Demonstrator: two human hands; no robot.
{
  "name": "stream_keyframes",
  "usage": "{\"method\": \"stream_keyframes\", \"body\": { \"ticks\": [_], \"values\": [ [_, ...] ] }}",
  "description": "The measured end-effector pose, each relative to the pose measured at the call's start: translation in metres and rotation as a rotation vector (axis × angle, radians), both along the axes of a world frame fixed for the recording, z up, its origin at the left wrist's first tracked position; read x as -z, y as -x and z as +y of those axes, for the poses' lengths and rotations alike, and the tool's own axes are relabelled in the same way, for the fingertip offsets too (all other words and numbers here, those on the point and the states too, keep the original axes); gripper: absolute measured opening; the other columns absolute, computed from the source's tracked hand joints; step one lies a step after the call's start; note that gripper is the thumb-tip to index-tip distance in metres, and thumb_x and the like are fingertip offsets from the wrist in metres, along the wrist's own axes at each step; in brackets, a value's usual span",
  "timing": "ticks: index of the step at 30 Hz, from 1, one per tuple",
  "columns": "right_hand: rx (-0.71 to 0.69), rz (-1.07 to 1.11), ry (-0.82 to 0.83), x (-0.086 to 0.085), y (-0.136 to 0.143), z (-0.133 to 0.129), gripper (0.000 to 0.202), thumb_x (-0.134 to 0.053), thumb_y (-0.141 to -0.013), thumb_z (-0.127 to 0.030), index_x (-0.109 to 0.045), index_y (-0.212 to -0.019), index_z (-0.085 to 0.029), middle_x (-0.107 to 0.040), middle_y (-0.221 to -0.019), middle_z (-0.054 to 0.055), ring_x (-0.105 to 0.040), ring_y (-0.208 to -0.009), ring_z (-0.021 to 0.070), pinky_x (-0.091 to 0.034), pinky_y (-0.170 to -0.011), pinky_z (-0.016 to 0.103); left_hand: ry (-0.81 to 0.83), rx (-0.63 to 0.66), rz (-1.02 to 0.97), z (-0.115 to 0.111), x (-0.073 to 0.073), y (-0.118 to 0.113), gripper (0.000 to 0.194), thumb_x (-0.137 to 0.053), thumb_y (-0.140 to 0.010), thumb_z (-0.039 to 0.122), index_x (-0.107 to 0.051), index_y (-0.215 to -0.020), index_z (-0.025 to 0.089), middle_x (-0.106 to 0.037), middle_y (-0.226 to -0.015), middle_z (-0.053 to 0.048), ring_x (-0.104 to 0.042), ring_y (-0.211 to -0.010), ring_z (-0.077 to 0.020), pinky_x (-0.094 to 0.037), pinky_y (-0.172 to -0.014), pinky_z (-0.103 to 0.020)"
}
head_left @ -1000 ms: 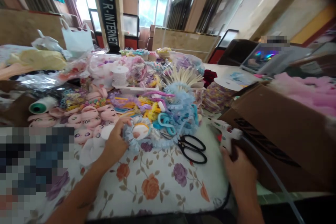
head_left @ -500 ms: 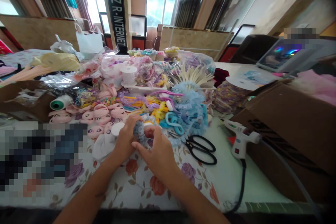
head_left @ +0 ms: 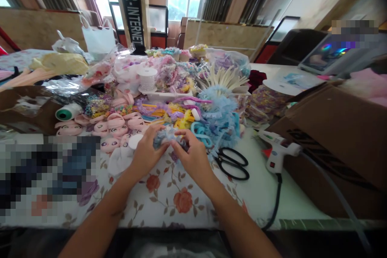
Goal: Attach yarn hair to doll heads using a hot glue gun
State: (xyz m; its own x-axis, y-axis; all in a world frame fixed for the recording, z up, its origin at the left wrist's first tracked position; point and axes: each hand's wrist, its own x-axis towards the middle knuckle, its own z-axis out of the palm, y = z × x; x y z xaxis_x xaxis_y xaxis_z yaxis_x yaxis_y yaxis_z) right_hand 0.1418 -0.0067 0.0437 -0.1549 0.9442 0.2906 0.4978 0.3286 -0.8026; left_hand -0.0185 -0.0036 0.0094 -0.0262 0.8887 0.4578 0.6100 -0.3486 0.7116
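A small piece of fluffy blue-grey ruffled trim is held between both hands above the flowered tablecloth. My left hand grips its left side, fingers curled behind it. The right side is pinched by my right hand, with both thumbs close together at the front. Just left of my left hand are a white disc and some white fabric. Black-handled scissors lie to the right of my right hand. Behind them rises a heap of light-blue ruffled trim.
A white glue gun with a black cord stands beside a cardboard box at the right. Pink doll heads with drawn faces, a thread cone and a white spool sit further back. A white plastic bag stands behind.
My hands have drawn level on either side of the trim, and my right hand has turned so that its thumb meets the left one. The view has tilted slightly downward.
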Motion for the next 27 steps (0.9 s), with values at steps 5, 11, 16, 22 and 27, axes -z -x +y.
{"method": "stream_keyframes", "body": {
  "ticks": [5, 11, 16, 22, 27],
  "values": [
    [0.038, -0.031, -0.025, 0.001, -0.006, 0.012, 0.016, -0.059, -0.081, -0.032, -0.064, -0.087, -0.018, -0.055, -0.060, -0.004, -0.046, -0.051, 0.0109, -0.033, -0.052, 0.022, 0.086, 0.058, -0.062, -0.002, -0.004, -0.002, 0.042, -0.067, -0.076, 0.033, -0.050, -0.114, 0.024, -0.059, -0.121, -0.006, -0.055, -0.115, -0.0234, -0.044, -0.097, -0.038],
    [0.044, -0.105, -0.079, 0.002, -0.011, 0.018, 0.008, -0.060, -0.079, -0.026, -0.060, -0.077, -0.018, -0.061, -0.071, 0.001, -0.053, -0.063, 0.0148, -0.038, -0.061, 0.025, 0.156, 0.125, -0.111, -0.004, -0.005, -0.002, 0.044, -0.066, -0.076, 0.029, -0.049, -0.116, 0.025, -0.057, -0.123, -0.006, -0.059, -0.106, -0.0221, -0.047, -0.089, -0.035],
    [0.076, -0.092, -0.107, 0.004, -0.011, 0.019, 0.005, -0.059, -0.076, -0.023, -0.058, -0.073, -0.019, -0.059, -0.078, 0.003, -0.053, -0.067, 0.0156, -0.040, -0.063, 0.026, 0.021, 0.209, -0.051, -0.003, -0.004, -0.001, 0.033, -0.064, -0.081, 0.034, -0.049, -0.110, 0.024, -0.055, -0.122, -0.008, -0.053, -0.115, -0.0237, -0.043, -0.096, -0.038],
    [0.065, -0.011, -0.053, 0.003, -0.011, 0.020, 0.007, -0.058, -0.074, -0.024, -0.055, -0.069, -0.020, -0.053, -0.072, -0.001, -0.047, -0.061, 0.0133, -0.037, -0.060, 0.026, -0.050, 0.244, 0.036, -0.003, -0.006, -0.002, 0.015, -0.060, -0.085, 0.031, -0.056, -0.098, 0.024, -0.053, -0.120, -0.009, -0.049, -0.121, -0.0230, -0.040, -0.102, -0.041],
    [0.059, 0.022, -0.019, 0.005, -0.012, 0.023, 0.009, -0.059, -0.072, -0.025, -0.054, -0.066, -0.020, -0.048, -0.067, -0.003, -0.044, -0.060, 0.0131, -0.034, -0.060, 0.026, -0.050, 0.213, 0.033, -0.002, -0.005, -0.003, 0.016, -0.063, -0.082, 0.027, -0.060, -0.097, 0.023, -0.054, -0.122, -0.009, -0.051, -0.120, -0.0234, -0.041, -0.102, -0.041]
  ]
}}
